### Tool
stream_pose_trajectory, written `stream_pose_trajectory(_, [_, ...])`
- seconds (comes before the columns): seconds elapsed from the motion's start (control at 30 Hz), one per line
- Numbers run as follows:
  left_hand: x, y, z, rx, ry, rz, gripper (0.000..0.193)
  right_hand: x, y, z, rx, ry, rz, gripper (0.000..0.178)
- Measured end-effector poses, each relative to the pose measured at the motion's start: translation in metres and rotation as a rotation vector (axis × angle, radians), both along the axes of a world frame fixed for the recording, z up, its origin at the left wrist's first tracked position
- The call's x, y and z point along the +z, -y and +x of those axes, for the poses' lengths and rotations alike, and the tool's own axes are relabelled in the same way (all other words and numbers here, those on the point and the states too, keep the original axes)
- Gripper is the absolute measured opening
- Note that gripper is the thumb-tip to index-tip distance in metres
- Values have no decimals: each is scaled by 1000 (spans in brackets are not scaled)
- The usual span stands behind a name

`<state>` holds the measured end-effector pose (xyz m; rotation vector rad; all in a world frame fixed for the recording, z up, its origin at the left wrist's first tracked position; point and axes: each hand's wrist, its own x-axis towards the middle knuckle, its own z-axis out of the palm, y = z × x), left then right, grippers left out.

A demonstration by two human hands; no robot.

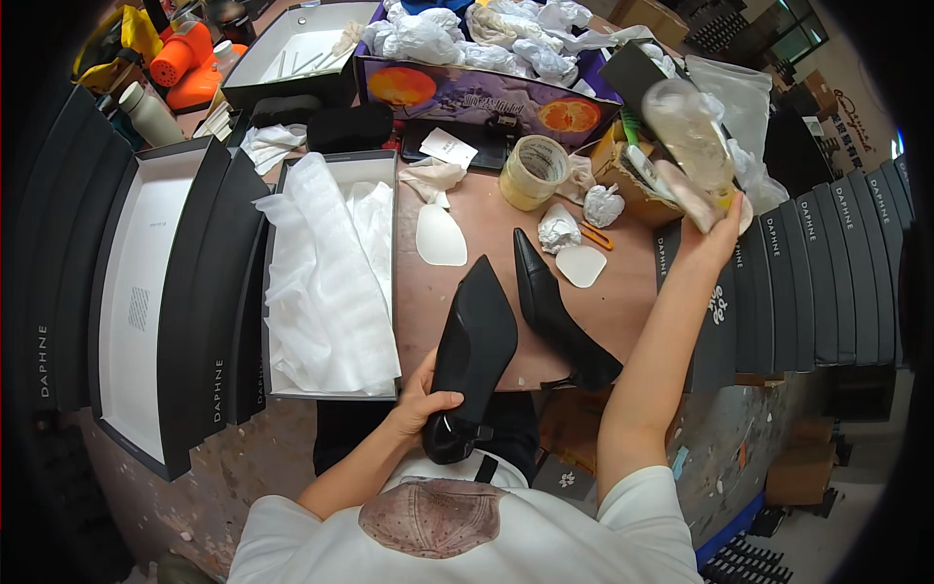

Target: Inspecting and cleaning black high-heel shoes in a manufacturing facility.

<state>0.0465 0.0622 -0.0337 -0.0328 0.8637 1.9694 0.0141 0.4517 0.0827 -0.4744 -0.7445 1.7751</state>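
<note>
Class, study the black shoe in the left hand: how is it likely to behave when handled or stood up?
The shoe is probably stiff along the sole, which keeps its shape though the left hand grips only toward the heel end. That end may be slippery, since it looks glossy. Stood up, it might tip sideways, as its heel looks small.

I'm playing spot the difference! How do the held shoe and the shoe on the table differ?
The held shoe is in the left hand; the table shoe lies on the table. The held shoe shows its broad sole; the table shoe looks narrower. The held shoe's toe points slightly right; the table shoe's points left. Both are black with pointed toes.
</note>
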Motion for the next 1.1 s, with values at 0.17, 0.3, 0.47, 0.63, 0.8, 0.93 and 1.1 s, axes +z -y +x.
stream_pose_trajectory(0.17, [-28, 26, 17, -110, 354, 226, 79, 1, 56, -69, -405, 338, 955, 36])
stream_pose_trajectory(0.3, [-23, 44, 16, -212, 226, 9, 77, -17, 78, -106, -378, 493, 1411, 29])
stream_pose_trajectory(0.47, [-31, 68, 8, -276, 300, 57, 73, -21, 84, -89, -161, 816, 1525, 31])
stream_pose_trajectory(0.63, [-35, 84, 9, -278, 362, 18, 70, 2, 103, -24, -163, 853, 1509, 26])
stream_pose_trajectory(0.8, [-34, 88, 13, -166, 425, -35, 66, -49, 237, 98, 740, 771, 1233, 20])
stream_pose_trajectory(0.93, [-30, 84, 9, -177, 435, -31, 66, -93, 264, 110, 748, 771, 1391, 19])
stream_pose_trajectory(1.1, [-30, 88, 20, -172, 349, -127, 65, -116, 245, 76, 624, 1014, 1292, 18])
